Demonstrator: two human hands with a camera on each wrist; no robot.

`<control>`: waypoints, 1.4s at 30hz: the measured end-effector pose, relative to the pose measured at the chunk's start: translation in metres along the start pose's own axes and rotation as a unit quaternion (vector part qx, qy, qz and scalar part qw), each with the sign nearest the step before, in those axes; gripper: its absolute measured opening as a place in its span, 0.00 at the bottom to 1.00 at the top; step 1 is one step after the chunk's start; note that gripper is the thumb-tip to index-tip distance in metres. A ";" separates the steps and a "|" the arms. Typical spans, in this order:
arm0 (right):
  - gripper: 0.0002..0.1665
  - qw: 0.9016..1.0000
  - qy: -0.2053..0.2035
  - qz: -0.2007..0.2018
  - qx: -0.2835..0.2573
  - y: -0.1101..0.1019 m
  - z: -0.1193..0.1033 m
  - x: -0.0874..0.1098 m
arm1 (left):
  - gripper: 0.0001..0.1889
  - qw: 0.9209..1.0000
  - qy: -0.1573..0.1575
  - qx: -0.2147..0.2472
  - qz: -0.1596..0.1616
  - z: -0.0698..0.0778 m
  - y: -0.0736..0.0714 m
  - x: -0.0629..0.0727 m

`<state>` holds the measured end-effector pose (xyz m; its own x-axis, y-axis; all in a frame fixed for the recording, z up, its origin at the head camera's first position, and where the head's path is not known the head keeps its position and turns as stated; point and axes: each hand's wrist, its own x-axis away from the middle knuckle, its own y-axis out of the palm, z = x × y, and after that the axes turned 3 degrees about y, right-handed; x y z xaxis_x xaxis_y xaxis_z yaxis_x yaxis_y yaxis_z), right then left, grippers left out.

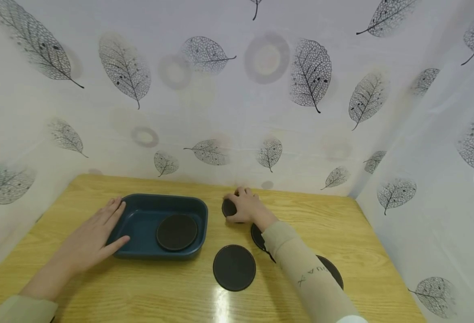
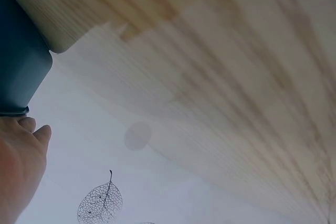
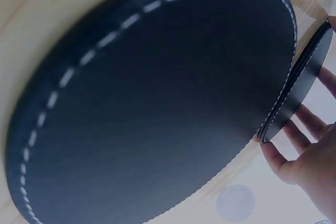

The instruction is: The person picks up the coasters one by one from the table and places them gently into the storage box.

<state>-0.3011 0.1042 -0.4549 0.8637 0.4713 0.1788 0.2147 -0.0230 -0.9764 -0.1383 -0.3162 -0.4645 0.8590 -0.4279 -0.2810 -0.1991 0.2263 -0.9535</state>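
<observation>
A dark blue rectangular tray (image 1: 140,251) stands on the table, with a round black coaster (image 1: 177,232) lying flat in its right part. My left hand (image 1: 95,235) rests at the tray's left side, fingers straight along the rim and thumb over the near left corner. In the left wrist view the hand (image 2: 21,166) touches the tray's edge (image 2: 26,61). Farther right, my right hand (image 1: 246,207) grips another black coaster (image 1: 229,207) by its edge. The right wrist view shows this held coaster (image 3: 299,90) tilted, beside a larger-looking coaster (image 3: 157,98) with white edge stitching.
One more coaster (image 1: 234,268) lies flat in front of the tray's right end. Two others, one by the right wrist (image 1: 257,235) and one by the forearm (image 1: 331,271), are partly covered by the arm. A leaf-patterned white curtain (image 1: 237,112) borders the wooden table (image 1: 140,291).
</observation>
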 end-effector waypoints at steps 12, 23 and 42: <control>0.43 1.000 0.008 0.007 0.001 -0.005 -0.002 0.002 | 0.50 1.000 0.000 0.009 0.003 0.002 0.000 -0.002; 0.45 0.999 -0.001 0.024 0.029 -0.023 -0.006 0.007 | 0.50 1.000 -0.002 0.009 0.000 0.002 0.000 -0.002; 0.45 0.992 -0.081 0.064 0.074 -0.060 -0.042 0.016 | 0.50 1.000 0.005 0.006 0.006 -0.001 0.001 0.000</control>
<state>-0.2811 0.0766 -0.3882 0.7929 0.6079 0.0419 0.0283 0.0319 -0.9991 -0.1391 -0.3171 -0.4655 0.8520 -0.4333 -0.2938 -0.2041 0.2418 -0.9486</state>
